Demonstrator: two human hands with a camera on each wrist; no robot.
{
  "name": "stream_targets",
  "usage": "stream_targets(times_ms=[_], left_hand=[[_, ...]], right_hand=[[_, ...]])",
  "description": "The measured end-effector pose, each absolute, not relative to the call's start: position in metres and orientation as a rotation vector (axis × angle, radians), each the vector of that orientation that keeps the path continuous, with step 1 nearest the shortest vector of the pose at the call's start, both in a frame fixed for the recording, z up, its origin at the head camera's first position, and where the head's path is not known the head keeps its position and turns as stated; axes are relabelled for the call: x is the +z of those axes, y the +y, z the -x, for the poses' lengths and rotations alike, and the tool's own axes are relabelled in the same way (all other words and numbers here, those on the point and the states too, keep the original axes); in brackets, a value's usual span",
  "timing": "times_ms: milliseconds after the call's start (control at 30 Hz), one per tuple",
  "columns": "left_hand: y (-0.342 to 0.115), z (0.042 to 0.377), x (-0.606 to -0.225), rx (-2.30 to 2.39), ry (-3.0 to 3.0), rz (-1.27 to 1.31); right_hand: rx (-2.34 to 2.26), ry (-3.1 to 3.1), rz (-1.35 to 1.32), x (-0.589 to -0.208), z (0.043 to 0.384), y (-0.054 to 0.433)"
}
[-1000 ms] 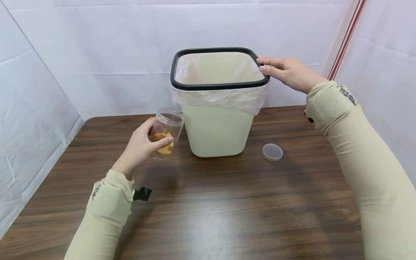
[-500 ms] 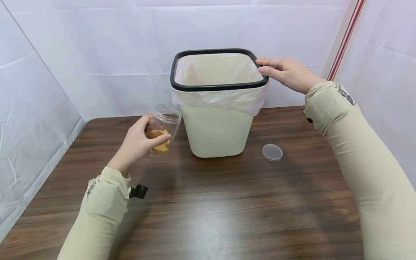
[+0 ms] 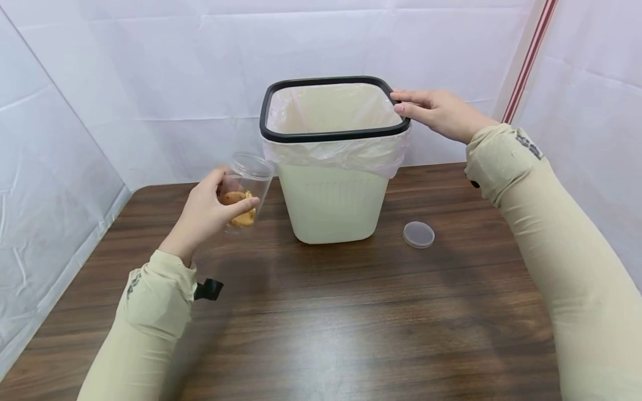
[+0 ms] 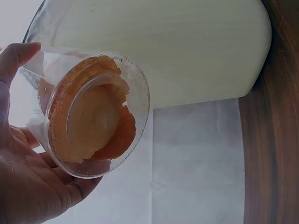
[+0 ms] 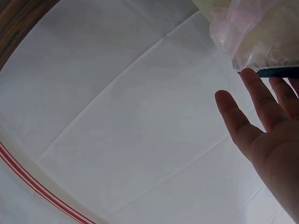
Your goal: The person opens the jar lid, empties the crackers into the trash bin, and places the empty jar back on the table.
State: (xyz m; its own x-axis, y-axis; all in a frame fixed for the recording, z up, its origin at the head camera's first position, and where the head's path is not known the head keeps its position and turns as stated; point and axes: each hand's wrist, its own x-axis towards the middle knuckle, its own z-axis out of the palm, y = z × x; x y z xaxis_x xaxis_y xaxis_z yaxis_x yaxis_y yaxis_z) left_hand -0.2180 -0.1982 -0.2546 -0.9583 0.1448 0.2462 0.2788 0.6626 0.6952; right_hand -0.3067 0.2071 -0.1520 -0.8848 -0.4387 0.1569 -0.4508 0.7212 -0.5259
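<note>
In the head view, my left fingers (image 3: pixel 251 204) curl firmly round a jar (image 3: pixel 253 185), raised near the worktop's (image 3: pixel 321 306) far-left corner; it sits slightly higher and farther left than a second ago, so I judge the brownish pieces (image 3: pixel 233 198) are staying inside, clear of the bin (image 3: pixel 333 209) at the far edge.

Left wrist: the pieces lie against the jar's base.

Right wrist: my right fingers (image 5: pixel 264 105) extend straight at the bin's rim (image 5: pixel 280 72), gripping nothing.
</note>
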Motion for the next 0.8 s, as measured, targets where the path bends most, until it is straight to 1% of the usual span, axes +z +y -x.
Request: stream_targets(times_ms=[800], left_hand=[[-0.211, 0.227, -0.23, -1.057, -2.644, 0.287]], right_hand=[[0.891, -2.897, -0.737, -0.153, 0.309, 0.202]])
